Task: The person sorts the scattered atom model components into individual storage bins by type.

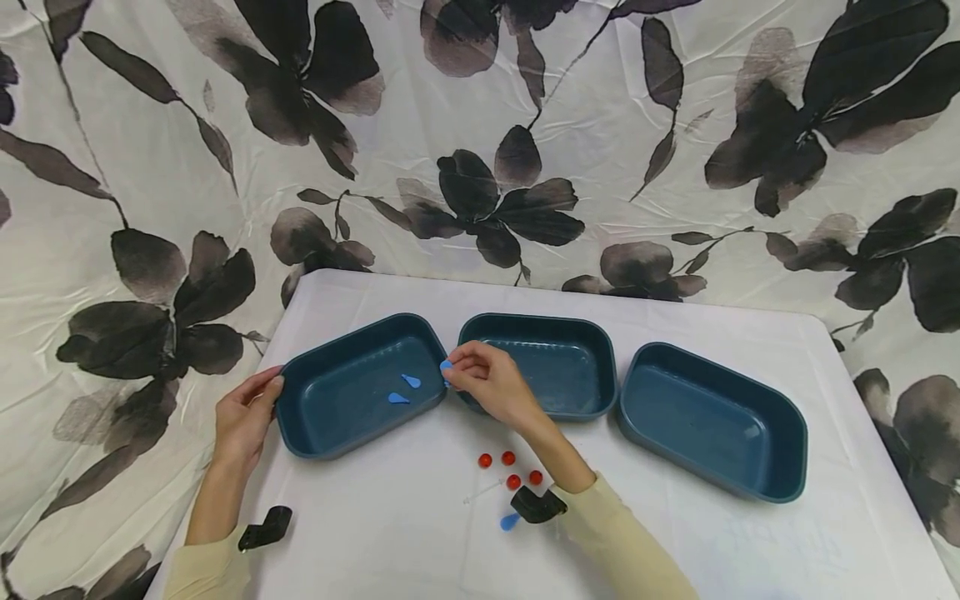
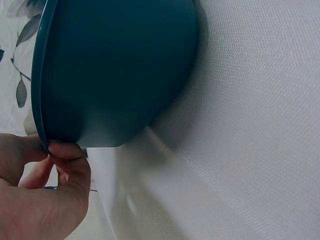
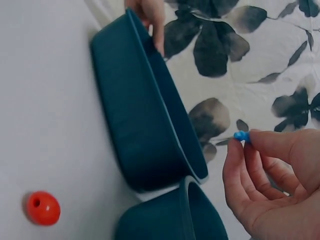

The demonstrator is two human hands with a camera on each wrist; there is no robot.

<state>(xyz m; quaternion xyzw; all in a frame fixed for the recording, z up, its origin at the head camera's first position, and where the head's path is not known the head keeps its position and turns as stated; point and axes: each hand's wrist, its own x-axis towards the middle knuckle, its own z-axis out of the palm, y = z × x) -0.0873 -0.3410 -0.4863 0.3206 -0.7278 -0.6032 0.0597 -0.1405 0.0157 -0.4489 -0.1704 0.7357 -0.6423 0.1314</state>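
Note:
My left hand [image 1: 243, 417] pinches the rim of the left teal bin [image 1: 322, 417] at its left corner; the left wrist view shows thumb and fingers on that rim. Inside the bin lie two small blue drop-shaped pieces [image 1: 399, 398]. My right hand [image 1: 491, 385] is raised where the left bin meets the middle teal bin [image 1: 577, 367]. Between its thumb and fingertips it pinches a small blue piece [image 3: 242, 135], mostly covered by the fingers. Below that hand, several red beads [image 1: 485, 460] and another blue drop-shaped piece [image 1: 510, 522] lie on the white table.
A third teal bin [image 1: 712, 425] stands angled at the right, close to the middle one. A thin clear stick [image 1: 483, 492] lies by the beads. Behind the white table [image 1: 375, 517] hangs a floral cloth [image 1: 465, 108].

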